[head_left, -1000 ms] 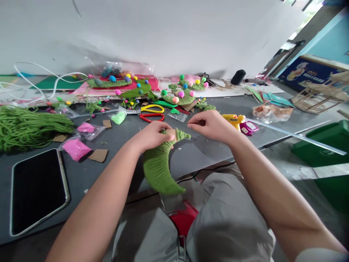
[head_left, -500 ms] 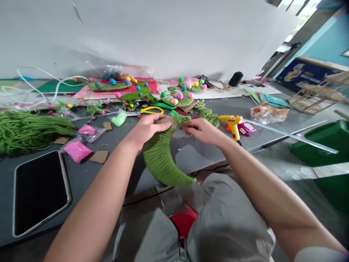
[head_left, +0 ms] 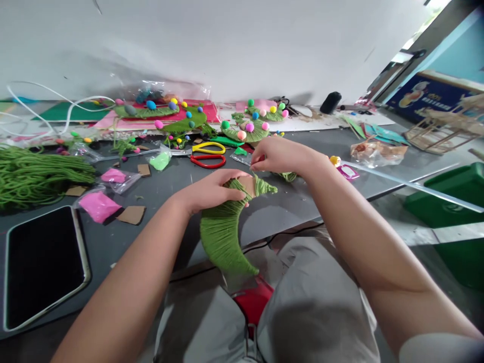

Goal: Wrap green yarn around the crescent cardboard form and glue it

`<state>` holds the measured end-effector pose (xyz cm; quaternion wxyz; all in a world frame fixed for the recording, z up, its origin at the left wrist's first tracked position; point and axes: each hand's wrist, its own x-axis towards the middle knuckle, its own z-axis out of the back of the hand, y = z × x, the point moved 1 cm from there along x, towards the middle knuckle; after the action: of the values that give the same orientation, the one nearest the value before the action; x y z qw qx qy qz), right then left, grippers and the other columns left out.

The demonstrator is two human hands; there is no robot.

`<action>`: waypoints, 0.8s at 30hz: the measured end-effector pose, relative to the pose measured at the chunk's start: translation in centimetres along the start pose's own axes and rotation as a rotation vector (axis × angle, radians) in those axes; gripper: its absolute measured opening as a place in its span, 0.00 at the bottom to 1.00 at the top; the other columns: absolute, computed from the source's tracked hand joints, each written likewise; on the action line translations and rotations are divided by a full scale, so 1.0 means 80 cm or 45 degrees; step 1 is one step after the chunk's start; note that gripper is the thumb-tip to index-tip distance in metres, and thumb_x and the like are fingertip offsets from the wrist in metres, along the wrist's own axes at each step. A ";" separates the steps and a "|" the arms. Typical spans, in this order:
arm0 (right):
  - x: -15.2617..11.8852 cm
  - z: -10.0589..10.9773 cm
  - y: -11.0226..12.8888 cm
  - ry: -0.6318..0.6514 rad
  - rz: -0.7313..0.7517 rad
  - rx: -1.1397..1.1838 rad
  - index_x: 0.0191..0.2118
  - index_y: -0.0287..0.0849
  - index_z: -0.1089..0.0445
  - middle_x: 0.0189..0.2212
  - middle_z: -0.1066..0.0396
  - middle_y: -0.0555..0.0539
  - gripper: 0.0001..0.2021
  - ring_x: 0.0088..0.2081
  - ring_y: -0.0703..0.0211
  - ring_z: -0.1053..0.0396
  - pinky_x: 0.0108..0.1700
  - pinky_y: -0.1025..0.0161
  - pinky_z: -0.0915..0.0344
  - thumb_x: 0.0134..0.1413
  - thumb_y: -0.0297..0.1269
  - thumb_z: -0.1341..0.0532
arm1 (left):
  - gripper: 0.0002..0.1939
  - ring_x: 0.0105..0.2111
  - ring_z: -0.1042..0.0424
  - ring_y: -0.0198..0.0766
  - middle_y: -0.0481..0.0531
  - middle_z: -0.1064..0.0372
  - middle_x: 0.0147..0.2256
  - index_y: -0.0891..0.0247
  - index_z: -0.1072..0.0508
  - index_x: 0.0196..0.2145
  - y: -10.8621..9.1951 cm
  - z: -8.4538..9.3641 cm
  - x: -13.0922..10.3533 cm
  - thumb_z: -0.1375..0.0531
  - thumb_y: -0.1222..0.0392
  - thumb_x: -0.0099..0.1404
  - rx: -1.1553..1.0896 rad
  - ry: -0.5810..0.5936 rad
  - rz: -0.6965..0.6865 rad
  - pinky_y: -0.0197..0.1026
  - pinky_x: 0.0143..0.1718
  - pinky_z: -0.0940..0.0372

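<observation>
My left hand (head_left: 209, 191) grips the upper part of a cardboard crescent (head_left: 224, 234) wound with green yarn, thumb on top. A bare patch of brown cardboard (head_left: 246, 184) shows between the wound body and the wrapped upper tip. The lower tip hangs past the table edge, over my lap. Above the bare patch, my right hand (head_left: 280, 155) is closed in a pinch on the green yarn (head_left: 254, 176), which is thin and partly hidden by the fingers. More loose yarn (head_left: 289, 176) lies on the table beneath my right wrist.
Scissors (head_left: 207, 161) with yellow and red handles lie behind my hands. A green yarn bundle (head_left: 41, 174) and a tablet (head_left: 45, 267) are at left. Pompom-covered green crescents (head_left: 247, 132) lie along the wall. A glue gun (head_left: 335, 161) is mostly hidden behind my right forearm.
My right hand has risen and come towards the left, above the crescent. The crescent has turned slightly, its upper tip now lower and pointing right. The view has shifted a little.
</observation>
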<state>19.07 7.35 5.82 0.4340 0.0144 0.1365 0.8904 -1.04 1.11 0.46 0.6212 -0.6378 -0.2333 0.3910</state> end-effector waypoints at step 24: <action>-0.022 -0.064 0.019 -0.227 -0.042 0.629 0.43 0.40 0.28 0.27 0.29 0.49 0.14 0.27 0.63 0.36 0.33 0.64 0.41 0.68 0.39 0.50 | 0.24 0.38 0.22 0.45 0.57 0.22 0.40 0.65 0.25 0.45 0.012 0.028 0.015 0.27 0.54 0.52 -0.342 -0.766 -0.482 0.46 0.41 0.28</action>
<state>18.27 3.87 1.44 0.4419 0.1963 0.3113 0.8181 -2.29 3.31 -0.52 0.4972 -0.5159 -0.5680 0.4050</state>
